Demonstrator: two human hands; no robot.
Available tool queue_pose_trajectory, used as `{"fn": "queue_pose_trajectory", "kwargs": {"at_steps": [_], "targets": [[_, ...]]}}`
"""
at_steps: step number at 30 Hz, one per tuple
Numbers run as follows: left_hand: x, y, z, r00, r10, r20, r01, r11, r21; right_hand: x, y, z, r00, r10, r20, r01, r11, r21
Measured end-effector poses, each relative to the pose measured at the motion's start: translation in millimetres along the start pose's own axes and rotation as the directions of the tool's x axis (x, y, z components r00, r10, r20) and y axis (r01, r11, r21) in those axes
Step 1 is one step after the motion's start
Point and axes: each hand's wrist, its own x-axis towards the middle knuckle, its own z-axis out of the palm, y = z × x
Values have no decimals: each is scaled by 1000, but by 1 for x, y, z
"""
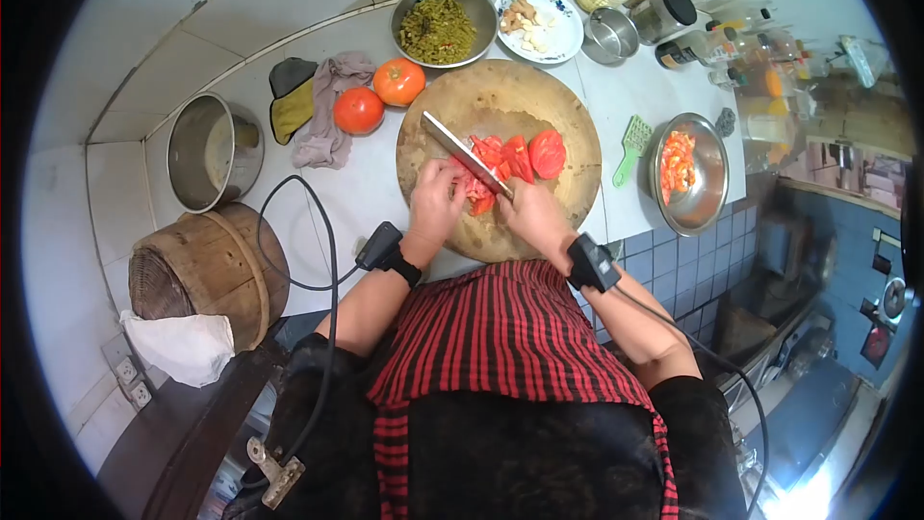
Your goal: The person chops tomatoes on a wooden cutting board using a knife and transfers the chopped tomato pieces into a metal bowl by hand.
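A round wooden cutting board (568, 169) bears chopped red tomato (483, 151) and a cut tomato piece (548, 154) at its right. My right hand (535, 217) is closed around the handle end of a knife (460, 147), whose blade slants up and left across the tomato. At the blade's left side, my left hand (437, 197) has curled fingers on the board, close to the small tomato bits; what lies under its fingertips is hidden. Two whole tomatoes (359, 111) (398, 82) sit beyond the board's left edge.
A metal bowl (718, 173) of diced tomato and a green grater-like tool (632, 146) are at right. Behind the board stand a bowl of green vegetables (438, 29) and a plate of garlic and ginger (566, 36). A pot (217, 152) and wooden barrel (207, 270) stand left.
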Motion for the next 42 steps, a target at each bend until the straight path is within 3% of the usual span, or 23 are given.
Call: {"fn": "queue_pose_trajectory", "kwargs": {"at_steps": [5,7,10,13,18,21,26,28,35,40,42], "targets": [[0,0,0,998,55,-3,-55,998,-12,-18,-3,-24,1000,-12,-20,12,1000,-6],[6,0,2,996,87,22,-88,995,44,-20,-4,-36,993,-40,115,52,993,-105],[6,-4,3,995,69,76,-70,998,7,-18,2,-32,989,-19,148,41,988,-151],[6,-1,0,995,52,90,-55,998,28,-11,-8,-26,986,-20,165,24,999,-21],[3,-1,-5,993,47,112,-51,998,33,-9,2,3,999,29,13,-28,997,-74],[0,8,-9,993,84,83,-85,996,15,-16,8,-11,995,-68,-75,76,992,98],[-13,19,-9,976,178,126,-174,984,-41,-56,-5,-36,999,-52,1,52,999,15],[-19,14,-4,977,114,179,-114,993,-10,-69,-7,-33,999,-30,20,31,999,-15],[-29,5,12,979,137,152,-143,989,31,-67,3,-10,988,61,141,-46,994,-104],[-26,10,2,969,175,175,-181,983,21,-45,10,12,998,16,68,-8,994,-106],[-25,14,-1,959,203,199,-204,979,-14,-39,20,4,997,-54,59,55,998,-11]]}}
